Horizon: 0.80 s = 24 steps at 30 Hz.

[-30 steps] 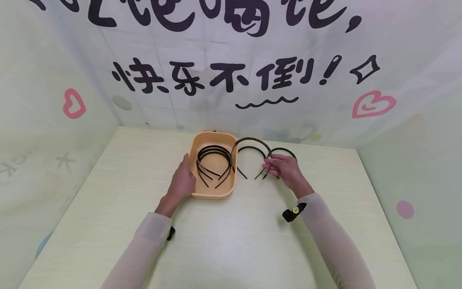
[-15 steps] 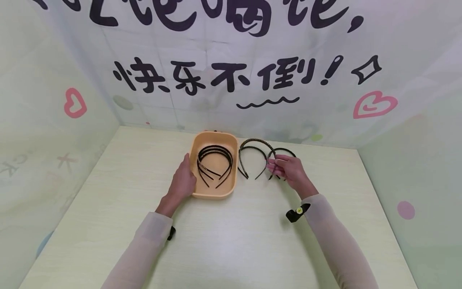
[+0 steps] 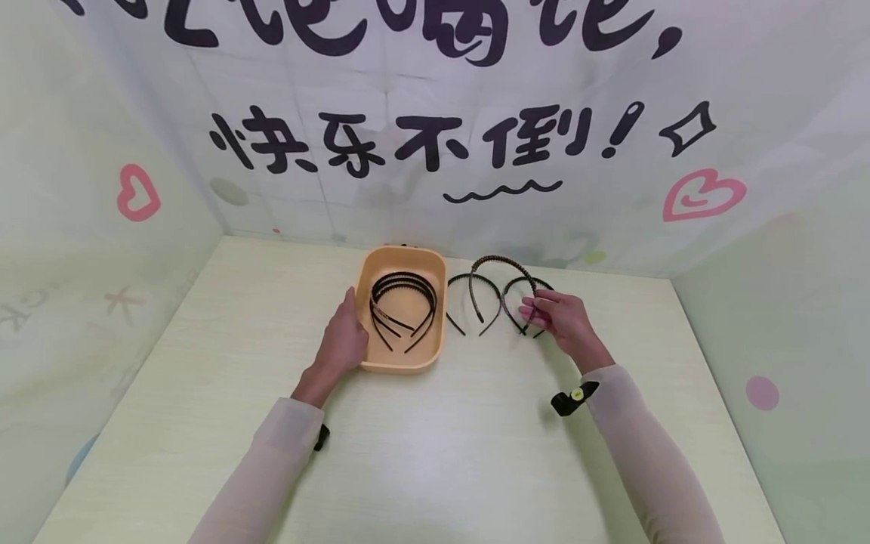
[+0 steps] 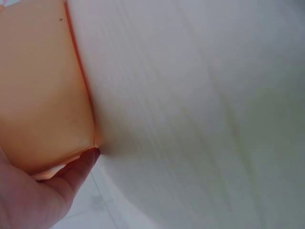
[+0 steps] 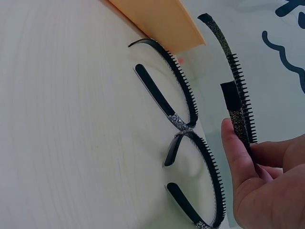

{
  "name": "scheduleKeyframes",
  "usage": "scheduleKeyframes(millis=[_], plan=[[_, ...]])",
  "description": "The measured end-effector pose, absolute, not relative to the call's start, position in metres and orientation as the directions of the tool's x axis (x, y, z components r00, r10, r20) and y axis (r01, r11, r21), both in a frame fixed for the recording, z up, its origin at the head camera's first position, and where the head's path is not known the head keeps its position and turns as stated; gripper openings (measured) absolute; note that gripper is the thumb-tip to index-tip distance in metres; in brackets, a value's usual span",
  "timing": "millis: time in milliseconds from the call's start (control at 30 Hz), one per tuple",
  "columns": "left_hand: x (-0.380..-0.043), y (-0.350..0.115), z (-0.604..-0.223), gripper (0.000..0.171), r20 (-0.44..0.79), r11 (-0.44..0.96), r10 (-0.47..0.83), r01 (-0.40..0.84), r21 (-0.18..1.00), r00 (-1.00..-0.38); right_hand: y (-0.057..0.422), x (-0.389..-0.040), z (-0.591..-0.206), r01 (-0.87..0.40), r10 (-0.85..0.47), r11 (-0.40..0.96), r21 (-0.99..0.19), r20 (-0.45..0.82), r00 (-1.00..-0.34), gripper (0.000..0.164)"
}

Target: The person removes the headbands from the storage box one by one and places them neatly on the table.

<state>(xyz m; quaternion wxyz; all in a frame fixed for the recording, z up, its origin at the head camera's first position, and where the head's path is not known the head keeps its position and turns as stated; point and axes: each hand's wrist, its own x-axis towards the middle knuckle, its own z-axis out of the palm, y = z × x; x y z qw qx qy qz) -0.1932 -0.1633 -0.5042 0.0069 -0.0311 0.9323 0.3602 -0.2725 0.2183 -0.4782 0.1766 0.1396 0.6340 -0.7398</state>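
My left hand [image 3: 343, 336] holds the left side of a peach plastic tub [image 3: 408, 365]; the left wrist view shows its fingers [image 4: 78, 169] at the lower edge of the tub's outer wall. Inside the tub lie several black toothed headbands [image 3: 405, 283], nested together. Between thumb and fingers, my right hand [image 3: 560, 313] pinches one arm of a dark, glittery headband [image 3: 499, 259], lifted above the table with its arch away from me. Two more black headbands, a left one [image 3: 473, 276] and a right one [image 5: 217, 174], lie side by side beneath it, the right one partly covered by the hand.
The pale wood-grain table [image 3: 435, 453] meets a printed backdrop [image 3: 381, 204] just behind the tub and headbands. Similar printed walls rise at the left and right. Dark wrist devices [image 3: 574, 398] hang below the sleeves.
My right hand has moved right, carrying the pinched headband away from the tub's right rim to over the two lying headbands. My left hand and the tub stay in place.
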Motion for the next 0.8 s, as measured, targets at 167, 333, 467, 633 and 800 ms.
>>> scheduleKeyframes(millis=[167, 333, 467, 633, 800], plan=[[-0.193, -0.163, -0.504, 0.066, -0.032, 0.739, -0.055, -0.063, 0.671, -0.998, 0.229, -0.272, -0.479, 0.435, -0.062, -0.128, -0.891, -0.431, -0.900, 0.054], [-0.192, -0.162, -0.504, 0.065, -0.032, 0.743, -0.057, -0.064, 0.667, -0.998, 0.240, -0.271, -0.483, 0.432, -0.044, -0.111, -0.895, -0.430, -0.902, 0.053], [-0.193, -0.163, -0.504, 0.066, -0.035, 0.739, -0.059, -0.067, 0.670, -0.998, 0.248, -0.269, -0.485, 0.432, -0.038, -0.116, -0.894, -0.431, -0.902, 0.054], [-0.193, -0.162, -0.505, 0.067, -0.037, 0.733, -0.059, -0.068, 0.677, -0.998, 0.259, -0.267, -0.487, 0.424, -0.026, -0.110, -0.899, -0.424, -0.905, 0.053], [-0.193, -0.162, -0.504, 0.067, -0.037, 0.729, -0.063, -0.072, 0.681, -0.997, 0.269, -0.268, -0.489, 0.430, -0.010, -0.129, -0.894, -0.432, -0.902, 0.054]])
